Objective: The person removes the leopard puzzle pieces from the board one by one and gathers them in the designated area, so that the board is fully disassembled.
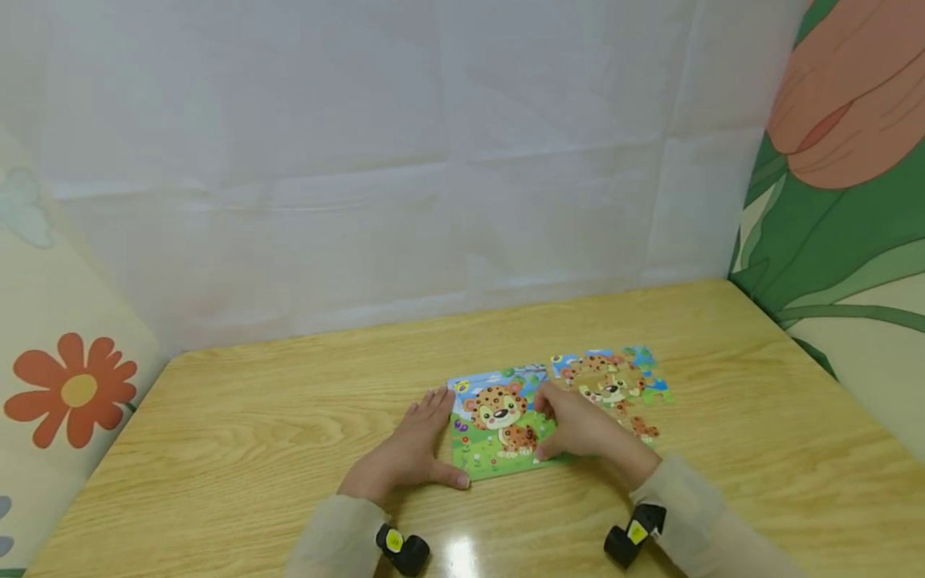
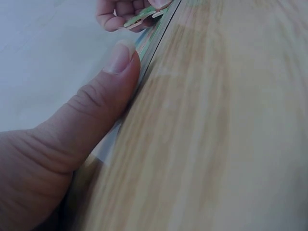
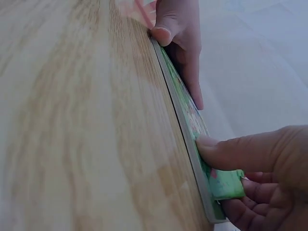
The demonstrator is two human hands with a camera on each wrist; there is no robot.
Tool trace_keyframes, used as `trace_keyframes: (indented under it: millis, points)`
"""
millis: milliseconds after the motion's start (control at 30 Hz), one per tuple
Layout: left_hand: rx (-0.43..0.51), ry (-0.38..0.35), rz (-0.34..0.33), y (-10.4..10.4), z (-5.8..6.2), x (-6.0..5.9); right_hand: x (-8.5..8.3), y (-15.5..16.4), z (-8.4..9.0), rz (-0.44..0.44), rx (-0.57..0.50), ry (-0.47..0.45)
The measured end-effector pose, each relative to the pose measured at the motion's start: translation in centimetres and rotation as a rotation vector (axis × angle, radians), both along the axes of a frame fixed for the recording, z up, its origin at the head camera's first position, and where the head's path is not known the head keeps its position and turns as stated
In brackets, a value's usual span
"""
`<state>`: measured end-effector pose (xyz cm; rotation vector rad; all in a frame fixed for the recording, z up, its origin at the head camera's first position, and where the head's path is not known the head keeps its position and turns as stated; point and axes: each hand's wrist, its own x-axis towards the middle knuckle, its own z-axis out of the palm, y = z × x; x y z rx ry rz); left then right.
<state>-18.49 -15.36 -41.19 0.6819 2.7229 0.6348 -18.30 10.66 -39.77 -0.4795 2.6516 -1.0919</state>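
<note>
A leopard puzzle board (image 1: 499,425) lies flat on the wooden table (image 1: 253,433). My left hand (image 1: 426,441) rests on the board's left edge with straight fingers. Its thumb (image 2: 113,72) presses against the board's front rim (image 2: 150,41). My right hand (image 1: 571,429) covers the board's right side and pinches a green puzzle piece (image 3: 225,184) between thumb and curled fingers, right at the board's edge (image 3: 185,127). The left wrist view shows the same piece (image 2: 139,20) in those curled fingers. Loose leopard pieces (image 1: 614,385) lie in a cluster just right of the board.
A white cloth wall (image 1: 405,177) rises behind the table, a flower-patterned panel (image 1: 72,393) stands at the left and a leaf-patterned one (image 1: 838,225) at the right. Bare wood stretches to both sides and in front of the board.
</note>
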Motion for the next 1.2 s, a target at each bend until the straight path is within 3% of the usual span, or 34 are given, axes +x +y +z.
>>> trace_keyframes:
  millis: [233,600,867,1200]
  points:
    - [0.002,0.003,0.000,0.1,-0.1,-0.1,-0.2,0.7,-0.5,-0.047,-0.126,-0.010]
    - [0.001,0.020,-0.005,0.1,-0.1,-0.1,-0.2,1.6,-1.1,-0.221,-0.251,-0.092]
    - [0.005,0.021,-0.011,0.2,-0.2,-0.2,-0.2,2.7,-1.1,-0.210,-0.397,-0.096]
    - [0.005,0.008,0.000,0.1,-0.1,-0.2,0.3,4.5,-0.9,-0.260,-0.416,-0.065]
